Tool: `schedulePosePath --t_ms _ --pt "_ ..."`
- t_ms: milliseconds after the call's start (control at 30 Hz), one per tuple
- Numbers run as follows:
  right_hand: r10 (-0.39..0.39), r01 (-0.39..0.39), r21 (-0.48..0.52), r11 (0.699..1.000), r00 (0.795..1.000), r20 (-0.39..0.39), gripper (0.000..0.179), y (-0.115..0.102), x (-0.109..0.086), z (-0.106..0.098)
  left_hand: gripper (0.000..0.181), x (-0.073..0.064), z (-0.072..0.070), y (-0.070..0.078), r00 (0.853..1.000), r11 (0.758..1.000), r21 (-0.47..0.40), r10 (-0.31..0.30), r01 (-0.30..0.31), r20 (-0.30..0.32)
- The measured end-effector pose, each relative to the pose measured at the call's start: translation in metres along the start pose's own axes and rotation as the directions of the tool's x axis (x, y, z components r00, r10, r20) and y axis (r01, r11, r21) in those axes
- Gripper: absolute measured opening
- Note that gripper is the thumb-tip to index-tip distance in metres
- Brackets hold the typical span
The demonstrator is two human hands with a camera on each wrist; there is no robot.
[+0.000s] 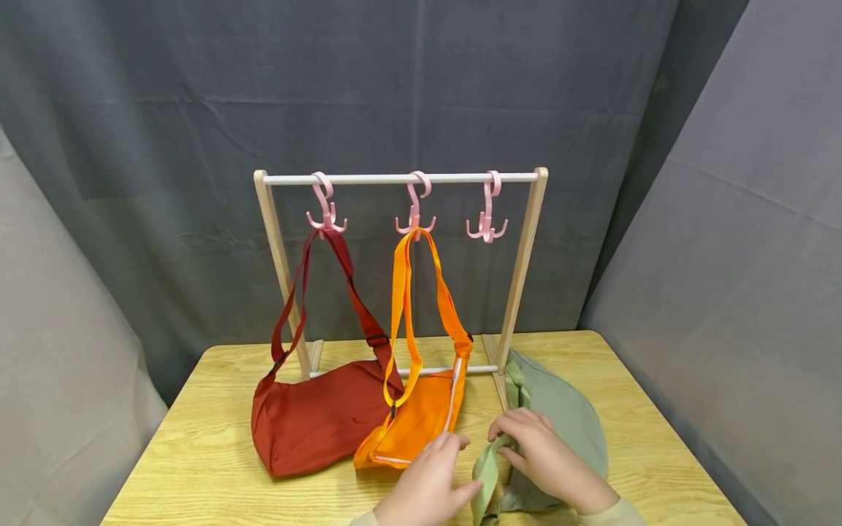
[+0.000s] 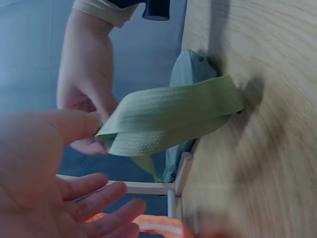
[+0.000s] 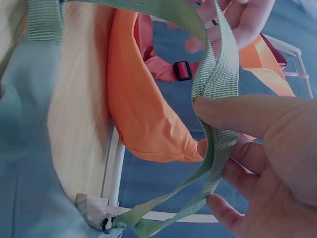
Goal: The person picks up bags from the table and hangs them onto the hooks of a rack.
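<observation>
A sage-green shoulder bag (image 1: 564,416) stands on the table at the right, by the foot of the rack. My right hand (image 1: 549,456) pinches its green strap (image 3: 218,74) between thumb and fingers, the strap raised in a loop. Beside that loop is my left hand (image 1: 427,482), fingers spread and loosely bent. In the left wrist view its thumb lies close to the folded strap (image 2: 168,116); whether they touch I cannot tell. Just beyond my left hand sits an orange bag (image 1: 417,416), its strap hung on the middle pink hook (image 1: 414,208).
A dark red bag (image 1: 322,416) hangs by its strap from the left pink hook (image 1: 324,208). The right pink hook (image 1: 487,212) carries no bag. All three hooks are on the white bar (image 1: 368,180) of a wooden rack (image 1: 522,263) on the table (image 1: 197,438).
</observation>
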State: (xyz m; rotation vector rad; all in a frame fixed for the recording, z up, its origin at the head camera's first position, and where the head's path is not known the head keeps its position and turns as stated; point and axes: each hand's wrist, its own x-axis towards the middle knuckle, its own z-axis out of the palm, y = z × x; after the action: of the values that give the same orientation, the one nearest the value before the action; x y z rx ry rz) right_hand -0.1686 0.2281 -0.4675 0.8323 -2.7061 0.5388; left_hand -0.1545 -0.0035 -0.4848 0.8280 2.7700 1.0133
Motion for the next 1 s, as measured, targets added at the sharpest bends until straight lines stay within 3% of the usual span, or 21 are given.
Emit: schedulePosePath --t_ms 100,367,767,1000 --pt "0.014 -0.014 0.012 1.000 1.000 0.020 0.040 -0.002 0.001 -0.001 0.056 0.005 0.004 0.000 1.000 1.000 -0.021 -0.013 0.013 -0.013" --pt "-0.008 0.008 0.014 1.000 1.000 -0.006 0.044 -0.007 0.003 -0.001 0.056 0.012 0.013 0.000 0.999 0.997 -0.078 0.024 -0.027 -0.039" --pt "-0.030 0.030 -0.004 1.000 0.999 -0.046 0.048 -0.008 0.004 0.000 0.034 0.018 0.021 0.002 0.993 0.985 -0.155 0.067 -0.081 -0.094" --pt "-0.038 0.039 0.006 0.999 0.998 -0.044 0.048 -0.008 0.004 -0.001 0.025 0.020 0.026 0.000 0.998 0.947 -0.320 0.022 -0.042 -0.067"
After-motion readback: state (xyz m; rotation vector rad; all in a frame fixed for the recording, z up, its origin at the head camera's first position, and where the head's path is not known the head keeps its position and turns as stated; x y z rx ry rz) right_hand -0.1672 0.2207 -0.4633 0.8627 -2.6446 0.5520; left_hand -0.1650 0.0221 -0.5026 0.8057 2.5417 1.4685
